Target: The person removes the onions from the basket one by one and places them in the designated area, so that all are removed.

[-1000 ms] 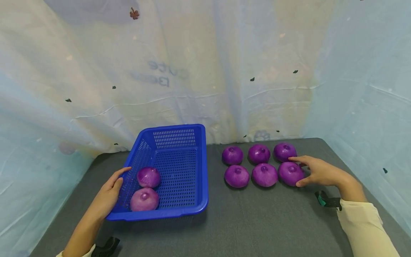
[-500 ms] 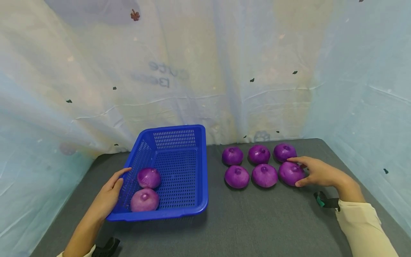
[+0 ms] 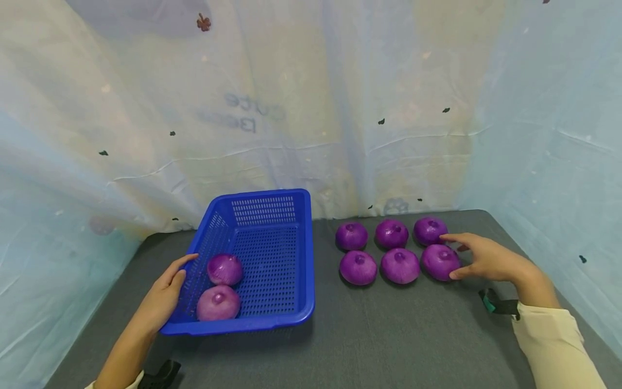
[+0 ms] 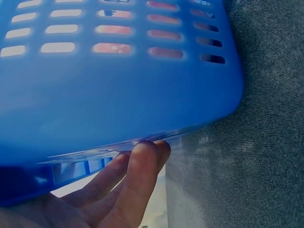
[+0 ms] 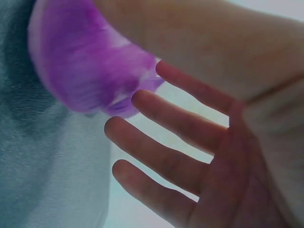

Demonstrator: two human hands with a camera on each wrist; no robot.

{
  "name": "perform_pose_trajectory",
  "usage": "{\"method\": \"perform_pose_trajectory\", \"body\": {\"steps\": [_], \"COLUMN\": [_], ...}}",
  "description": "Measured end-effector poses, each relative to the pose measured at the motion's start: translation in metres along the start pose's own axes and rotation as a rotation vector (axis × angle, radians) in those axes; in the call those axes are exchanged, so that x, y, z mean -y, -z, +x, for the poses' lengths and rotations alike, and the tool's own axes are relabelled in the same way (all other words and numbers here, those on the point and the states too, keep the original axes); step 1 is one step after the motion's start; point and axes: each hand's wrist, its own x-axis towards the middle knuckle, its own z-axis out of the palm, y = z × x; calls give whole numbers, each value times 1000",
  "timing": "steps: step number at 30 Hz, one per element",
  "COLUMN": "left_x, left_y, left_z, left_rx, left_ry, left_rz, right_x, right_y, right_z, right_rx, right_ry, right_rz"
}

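A blue perforated basket (image 3: 291,319) stands on the grey table and holds two pale purple onions (image 3: 225,269) (image 3: 218,303). My left hand (image 3: 167,286) lies with straight fingers against its left wall; the left wrist view shows the fingers (image 4: 137,171) under the basket's rim (image 4: 118,109). To the right, several deeper purple onions lie in two rows. My right hand (image 3: 478,258) is spread at the front-right onion (image 3: 439,262), thumb touching its right side, forefinger over it. In the right wrist view the fingers (image 5: 166,156) are spread open beside that onion (image 5: 85,66).
A crinkled pale plastic sheet (image 3: 311,108) walls the table at the back and both sides. The grey cloth (image 3: 389,340) in front of the basket and onions is bare. Black wrist straps show at both cuffs (image 3: 498,305).
My right hand has shifted slightly to the right and up, its thumb staying against the front-right onion. The left hand and basket have not moved.
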Motion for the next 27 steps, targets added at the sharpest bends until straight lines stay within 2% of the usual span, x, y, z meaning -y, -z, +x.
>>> {"method": "perform_pose_trajectory", "body": {"steps": [17, 22, 27], "left_x": [1, 2, 0], "left_y": [-2, -1, 0], "left_z": [3, 3, 1], "left_rx": [5, -6, -4], "left_ry": [-10, -27, -16], "left_rz": [-2, 11, 5], "right_x": [38, 60, 86], "right_y": [15, 9, 1], "right_z": [-11, -3, 12], "right_rx": [-73, -67, -45], "right_ry": [104, 188, 240], "right_rz": [10, 65, 83]}}
